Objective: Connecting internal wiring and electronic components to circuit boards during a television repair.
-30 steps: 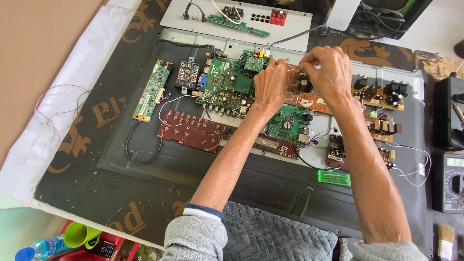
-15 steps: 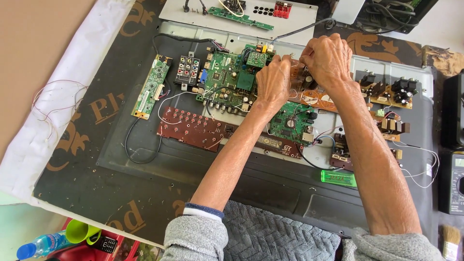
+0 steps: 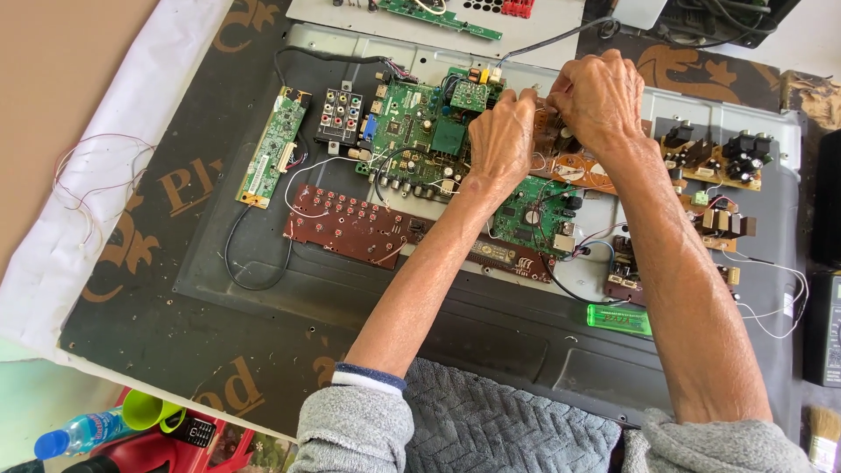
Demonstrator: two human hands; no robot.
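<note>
A flat screen's metal back panel (image 3: 263, 263) lies open with several circuit boards on it. My left hand (image 3: 501, 140) rests over the right edge of the green main board (image 3: 416, 131), its fingertips pinched at the left end of a brown board (image 3: 574, 166). My right hand (image 3: 600, 96) covers the top of that brown board, fingers curled and meeting the left fingertips. The small part both hands pinch is mostly hidden. A smaller green board (image 3: 530, 215) lies just below my left wrist.
A narrow green board (image 3: 273, 149) and a dark red button board (image 3: 350, 226) lie to the left, and brown boards with black parts (image 3: 714, 162) to the right. A green lighter (image 3: 620, 320) lies on the panel. Another board (image 3: 438, 13) is at the top, a meter (image 3: 823, 328) at the right edge.
Both hands stay at the same spot on the brown board, fingertips drawn a little closer together. The view has shifted slightly.
</note>
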